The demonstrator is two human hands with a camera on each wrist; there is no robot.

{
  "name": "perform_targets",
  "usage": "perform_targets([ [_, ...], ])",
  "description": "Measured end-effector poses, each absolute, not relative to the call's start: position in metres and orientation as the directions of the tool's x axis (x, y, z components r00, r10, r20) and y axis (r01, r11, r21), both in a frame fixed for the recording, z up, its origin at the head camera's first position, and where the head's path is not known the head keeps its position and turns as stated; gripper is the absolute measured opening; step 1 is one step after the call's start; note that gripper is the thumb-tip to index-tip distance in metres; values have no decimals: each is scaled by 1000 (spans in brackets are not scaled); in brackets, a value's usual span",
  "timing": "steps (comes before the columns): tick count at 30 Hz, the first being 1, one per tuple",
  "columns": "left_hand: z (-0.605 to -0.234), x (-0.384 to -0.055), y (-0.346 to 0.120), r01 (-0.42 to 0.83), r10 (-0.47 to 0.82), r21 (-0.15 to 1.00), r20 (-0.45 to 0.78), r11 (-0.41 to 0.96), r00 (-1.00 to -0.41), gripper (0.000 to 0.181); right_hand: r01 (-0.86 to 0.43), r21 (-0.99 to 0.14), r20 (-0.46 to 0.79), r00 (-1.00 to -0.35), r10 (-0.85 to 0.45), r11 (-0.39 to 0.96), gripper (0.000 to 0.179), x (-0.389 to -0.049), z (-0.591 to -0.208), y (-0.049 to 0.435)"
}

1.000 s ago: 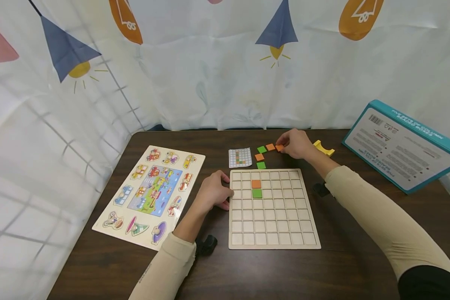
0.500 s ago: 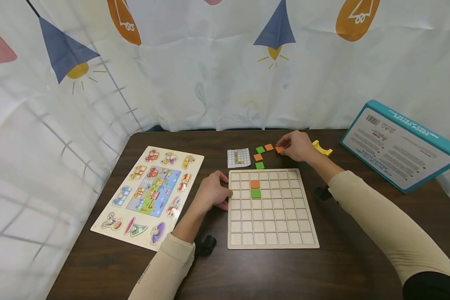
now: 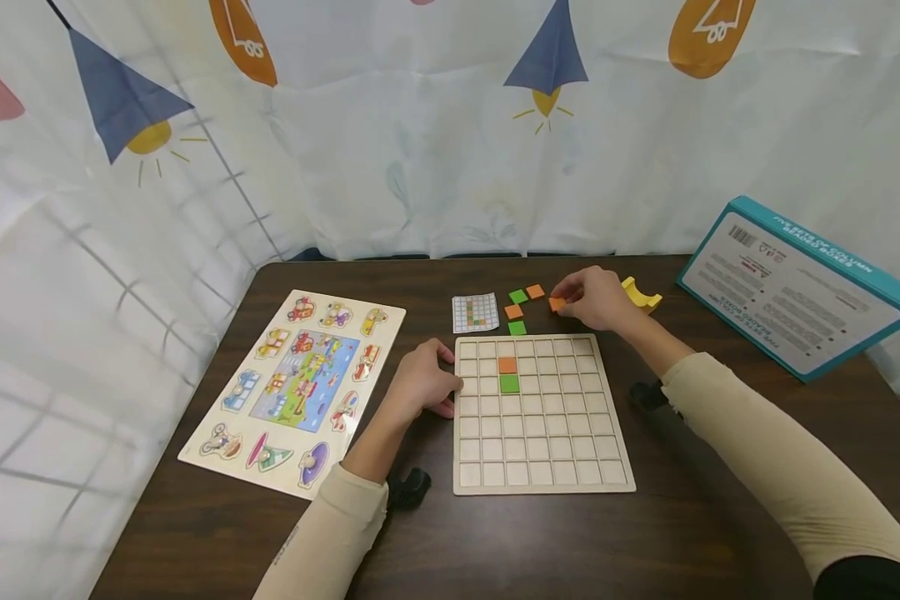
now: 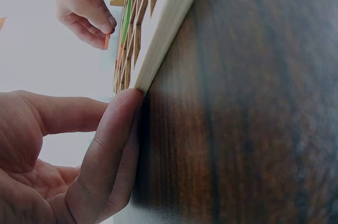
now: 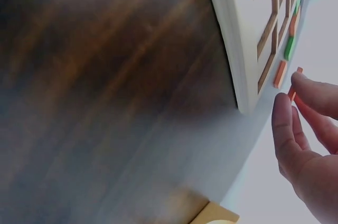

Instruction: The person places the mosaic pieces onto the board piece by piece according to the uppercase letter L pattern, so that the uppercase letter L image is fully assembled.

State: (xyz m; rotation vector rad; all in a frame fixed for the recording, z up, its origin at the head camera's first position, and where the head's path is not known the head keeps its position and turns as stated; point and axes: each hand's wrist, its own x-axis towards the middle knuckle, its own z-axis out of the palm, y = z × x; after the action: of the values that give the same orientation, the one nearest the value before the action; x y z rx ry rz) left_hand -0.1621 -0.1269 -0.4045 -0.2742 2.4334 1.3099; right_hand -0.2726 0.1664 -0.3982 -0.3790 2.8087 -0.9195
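Your left hand [image 3: 423, 379] lies at the left edge of the wooden grid board [image 3: 540, 427], its fingers loosely extended rather than clenched; the left wrist view shows a fingertip touching the board's side where it meets the dark worktop [image 3: 540, 546]. Your right hand [image 3: 594, 298], beyond the board's far right part, pinches the held orange tile [image 3: 557, 305] between thumb and fingers; whether this tile touches the worktop cannot be told. On the board, in the third column from your left, note the seated orange tile [image 3: 507, 365] in the second row from the far edge and, directly nearer you, the seated green tile [image 3: 509, 383]. Four loose tiles lie past the far edge: the far green tile [image 3: 518, 297] close beside the far orange tile [image 3: 535, 291], then, toward you, the near orange tile [image 3: 513, 312] and the near green tile [image 3: 517, 328], the last just beside the board. To their left lies the pattern card [image 3: 476, 313], printed with a grid and a few coloured squares. Right of your right hand is the yellow piece [image 3: 641, 296], with a curved hollow. At far right the teal box [image 3: 791, 292] stands tilted, its white printed panel toward you; at left, the puzzle board [image 3: 291, 438] lies slantwise, bearing vehicle and toy pictures. Behind the worktop hangs the patterned curtain [image 3: 420, 158].
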Motion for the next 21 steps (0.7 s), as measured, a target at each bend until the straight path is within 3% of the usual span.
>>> perform_targets([
  [21,-402,-163,-127,-344,-2,758,-412,555,-911,36,-205,-657,-49,-949,-311,726,22,-238,-402,159],
])
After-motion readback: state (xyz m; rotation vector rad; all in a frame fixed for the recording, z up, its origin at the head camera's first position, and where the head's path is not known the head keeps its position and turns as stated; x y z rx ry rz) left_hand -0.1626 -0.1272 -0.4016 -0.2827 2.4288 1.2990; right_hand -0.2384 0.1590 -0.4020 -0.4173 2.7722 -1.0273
